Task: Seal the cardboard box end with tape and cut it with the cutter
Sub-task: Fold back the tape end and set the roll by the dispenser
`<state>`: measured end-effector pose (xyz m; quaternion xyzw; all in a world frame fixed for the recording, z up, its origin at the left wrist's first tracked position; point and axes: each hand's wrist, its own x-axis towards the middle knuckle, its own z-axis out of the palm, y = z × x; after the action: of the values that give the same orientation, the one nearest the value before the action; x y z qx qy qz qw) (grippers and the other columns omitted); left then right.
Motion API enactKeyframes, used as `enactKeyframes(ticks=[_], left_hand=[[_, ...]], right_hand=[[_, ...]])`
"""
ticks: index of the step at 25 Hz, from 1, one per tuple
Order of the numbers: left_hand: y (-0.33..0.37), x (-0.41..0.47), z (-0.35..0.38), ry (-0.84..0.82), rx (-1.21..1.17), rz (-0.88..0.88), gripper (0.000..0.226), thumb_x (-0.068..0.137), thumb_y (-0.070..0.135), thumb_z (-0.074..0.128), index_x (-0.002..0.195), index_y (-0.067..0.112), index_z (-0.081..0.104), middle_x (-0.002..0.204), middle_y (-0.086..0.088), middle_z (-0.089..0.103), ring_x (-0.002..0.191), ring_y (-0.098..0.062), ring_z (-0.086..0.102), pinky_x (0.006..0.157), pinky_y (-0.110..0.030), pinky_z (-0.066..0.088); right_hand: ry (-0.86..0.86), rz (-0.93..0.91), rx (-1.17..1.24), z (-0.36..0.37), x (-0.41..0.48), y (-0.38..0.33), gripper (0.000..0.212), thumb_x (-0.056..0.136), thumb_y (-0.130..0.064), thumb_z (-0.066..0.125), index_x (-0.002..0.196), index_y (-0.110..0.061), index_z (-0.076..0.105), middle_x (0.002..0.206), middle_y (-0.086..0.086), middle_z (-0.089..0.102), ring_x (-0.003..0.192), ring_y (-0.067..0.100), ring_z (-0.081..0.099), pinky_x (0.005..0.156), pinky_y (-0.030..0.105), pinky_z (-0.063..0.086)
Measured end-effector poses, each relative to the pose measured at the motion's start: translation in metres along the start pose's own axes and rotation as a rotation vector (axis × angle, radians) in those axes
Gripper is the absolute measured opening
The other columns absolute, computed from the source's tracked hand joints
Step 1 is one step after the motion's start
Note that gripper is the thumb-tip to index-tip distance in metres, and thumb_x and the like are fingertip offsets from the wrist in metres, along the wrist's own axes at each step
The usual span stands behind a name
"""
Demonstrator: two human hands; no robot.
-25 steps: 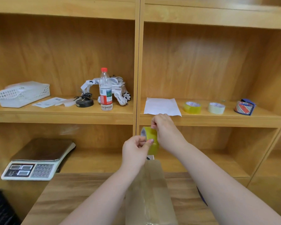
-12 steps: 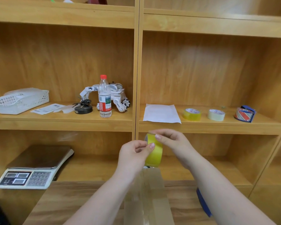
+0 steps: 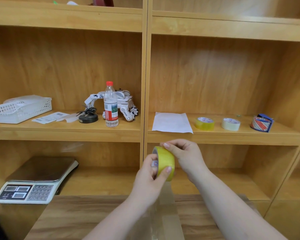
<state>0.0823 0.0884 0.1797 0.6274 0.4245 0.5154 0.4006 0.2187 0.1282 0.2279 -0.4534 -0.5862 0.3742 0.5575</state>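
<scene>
- Hands meet at centre frame, just below the middle shelf edge; left hand [image 3: 150,177] is closed round the yellow tape roll [image 3: 164,161], thumb on its side, a fingertip on the outer wrap; right hand [image 3: 185,158] curls over the roll's top w/ fingertips pressed on the wrap, prob. feeling for the free end; roll is held edge-on, up in the air.
- Cardboard box [image 3: 163,220] sits lower centre, directly under the hands, standing up from the table; glossy clear film already shows on its face, so some tape may be on; can't tell if a strip runs from roll to box.
- Progress, as a guess: early-mid; tape in hand, end not visibly sealed; pulling, pressing down and cutting all left; no cutter clearly in view.
- Surface: wood-grain table [image 3: 73,219] along the bottom of frame, mostly hidden by forearms.
- Room: wooden shelving [image 3: 145,66] fills the frame; digital scale [image 3: 35,181] lower left; white basket [image 3: 21,108] and paper slips mid left; water bottle [image 3: 111,104] w/ red cap in front of a white toy robot [image 3: 126,104] at centre; white paper sheet [image 3: 171,122] right of centre, then three spare tape rolls [image 3: 230,124] further right on the same shelf.
</scene>
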Motion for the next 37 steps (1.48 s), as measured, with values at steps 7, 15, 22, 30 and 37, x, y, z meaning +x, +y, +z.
enactKeyframes(ticks=[7,15,22,30,37], left_hand=[[-0.006,0.019,0.008,0.040,-0.063,-0.236,0.033,0.091,0.034,0.059,0.100,0.002,0.060,0.077,-0.021,0.075,0.065,-0.027,0.073,0.067,-0.047,0.060],[0.005,0.026,-0.012,0.300,0.146,-0.170,0.066,0.068,0.040,0.081,0.118,0.023,0.041,0.093,-0.007,0.063,0.079,-0.017,0.060,0.070,-0.029,0.050],[0.046,0.026,-0.030,0.212,-0.053,0.142,0.011,0.083,0.012,0.071,0.075,0.020,0.073,0.067,0.001,0.073,0.064,-0.014,0.067,0.064,-0.028,0.055],[0.072,0.020,-0.032,0.177,-0.194,0.075,0.004,0.083,0.009,0.070,0.084,0.007,0.073,0.062,-0.004,0.073,0.056,-0.011,0.066,0.050,-0.018,0.051],[0.073,0.021,-0.040,0.197,-0.128,0.046,0.037,0.078,0.014,0.075,0.105,0.017,0.051,0.072,-0.015,0.076,0.068,-0.020,0.072,0.070,-0.027,0.053]], right_hand=[[0.025,-0.223,-0.512,-0.001,0.010,-0.014,0.023,0.084,-0.011,0.063,0.070,-0.028,0.069,0.072,-0.016,0.067,0.073,-0.006,0.058,0.062,0.009,0.039],[-0.114,-0.248,-0.307,0.001,0.008,-0.030,0.023,0.084,-0.010,0.066,0.072,-0.029,0.069,0.070,-0.004,0.068,0.068,0.014,0.063,0.069,0.026,0.052],[-0.108,-0.260,-0.161,0.003,-0.001,-0.043,0.019,0.082,-0.008,0.069,0.080,-0.026,0.073,0.071,-0.001,0.070,0.061,0.010,0.061,0.066,0.025,0.052],[-0.061,-0.214,0.172,0.002,-0.029,-0.026,0.038,0.082,-0.007,0.069,0.115,-0.022,0.058,0.070,0.006,0.073,0.075,0.015,0.070,0.072,0.020,0.052],[-0.012,-0.340,0.142,0.007,-0.034,-0.026,0.033,0.081,0.003,0.068,0.102,-0.023,0.067,0.070,0.016,0.074,0.069,0.024,0.072,0.070,0.023,0.055]])
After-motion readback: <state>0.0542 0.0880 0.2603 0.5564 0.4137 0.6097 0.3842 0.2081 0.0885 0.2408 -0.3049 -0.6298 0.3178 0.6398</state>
